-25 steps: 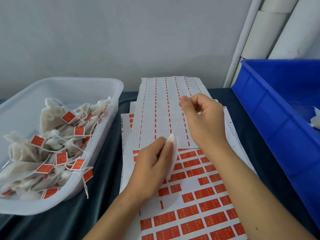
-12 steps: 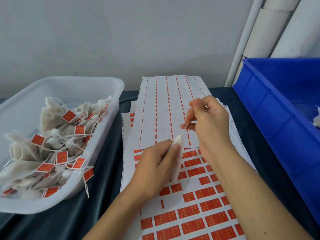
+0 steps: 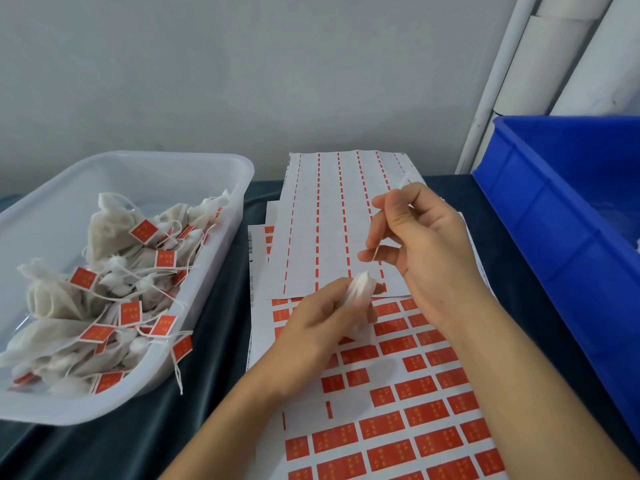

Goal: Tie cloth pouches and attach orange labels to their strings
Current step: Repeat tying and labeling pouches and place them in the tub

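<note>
My left hand (image 3: 320,322) grips a small white cloth pouch (image 3: 362,296) by its gathered neck, just above a sheet of orange labels (image 3: 398,410). A thin white string (image 3: 375,252) runs up from the pouch neck into my right hand (image 3: 420,247), whose fingers pinch it and curl around it. The string's loose end sticks out above that hand. Both hands hover over the label sheets in the middle of the dark table.
A clear plastic tub (image 3: 221,168) at the left holds several tied pouches with orange labels. A blue crate (image 3: 554,216) stands at the right. A mostly peeled label sheet (image 3: 329,209) lies behind the hands. White pipes (image 3: 491,81) lean at the back right.
My right hand has come down and turned, winding the string closer to the pouch neck. My left hand has kept its hold on the pouch and barely shifted.
</note>
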Tool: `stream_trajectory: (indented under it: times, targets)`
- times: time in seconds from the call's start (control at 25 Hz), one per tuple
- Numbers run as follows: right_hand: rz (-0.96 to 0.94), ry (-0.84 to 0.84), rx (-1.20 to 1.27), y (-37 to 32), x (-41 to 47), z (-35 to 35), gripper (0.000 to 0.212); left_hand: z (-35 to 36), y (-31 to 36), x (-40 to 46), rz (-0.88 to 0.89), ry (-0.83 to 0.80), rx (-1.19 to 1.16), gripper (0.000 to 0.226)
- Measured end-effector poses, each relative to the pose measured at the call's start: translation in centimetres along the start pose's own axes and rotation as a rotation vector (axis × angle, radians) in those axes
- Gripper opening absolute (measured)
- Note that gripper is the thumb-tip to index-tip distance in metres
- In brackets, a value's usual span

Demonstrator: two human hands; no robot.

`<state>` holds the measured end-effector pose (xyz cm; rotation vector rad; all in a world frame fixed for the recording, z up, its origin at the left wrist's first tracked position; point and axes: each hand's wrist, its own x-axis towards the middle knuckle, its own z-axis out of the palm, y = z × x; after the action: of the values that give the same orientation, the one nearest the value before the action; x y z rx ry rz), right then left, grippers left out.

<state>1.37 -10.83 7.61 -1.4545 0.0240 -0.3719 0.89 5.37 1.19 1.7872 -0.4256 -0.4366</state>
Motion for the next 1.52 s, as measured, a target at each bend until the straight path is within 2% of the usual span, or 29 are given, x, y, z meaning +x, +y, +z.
stream_trajectory:
  times: [0.08,0.24,0.36,0.48,0.64,0.76,0.84,1.0,1.16,1.24,1.36,1.52]
  targets:
    - [-0.027,-0.034,-0.007,-0.7,-0.1,0.2,0.028,-0.3,0.0,0.4,-0.130,-0.036,-0.083,0.042]
    - [-0.035,-0.063,-0.006,-1.1,-0.4,0.4,0.028,-0.9,-0.1,-0.5,-0.024,-0.079,-0.015,0.057]
    - [-0.009,-0.012,0.035,-0.6,-0.1,0.0,0.020,-0.7,-0.1,-0.6,0.037,-0.086,0.041,0.050]
    - [0.037,0.112,-0.046,0.6,0.1,-0.8,0.016,-0.7,0.0,-0.5,0.057,-0.062,0.015,0.046]
    - [0.046,0.196,-0.286,2.5,-1.0,-2.1,0.016,-1.3,-0.2,-0.6,0.055,-0.032,-0.309,0.044]
    - [-0.012,0.142,-0.458,3.4,-2.8,-2.3,0.020,-1.5,0.1,-0.4,0.042,-0.043,-0.648,0.037]
    - [-0.095,0.068,-0.571,3.3,-3.8,-2.0,0.021,-1.3,0.2,-0.2,0.028,-0.012,-0.725,0.039]
    - [-0.276,-0.101,-0.665,2.2,-5.0,-1.2,0.019,-0.7,0.1,-0.3,-0.014,0.105,-0.492,0.045]
    - [-0.410,-0.210,-0.784,1.4,-4.5,-0.5,0.011,0.1,0.5,-0.7,0.057,0.138,-0.125,0.050]
    - [-0.379,-0.182,-0.782,1.3,-4.0,-0.6,0.009,0.1,0.8,-0.9,0.074,0.102,-0.074,0.041]
    - [-0.187,-0.209,-0.679,1.7,-3.7,-1.0,0.009,0.3,1.1,-1.0,0.072,0.070,-0.005,0.024]
    - [-0.117,-0.189,-0.608,2.4,-3.9,-1.3,0.011,0.8,0.6,-0.8,0.056,0.205,0.105,0.019]
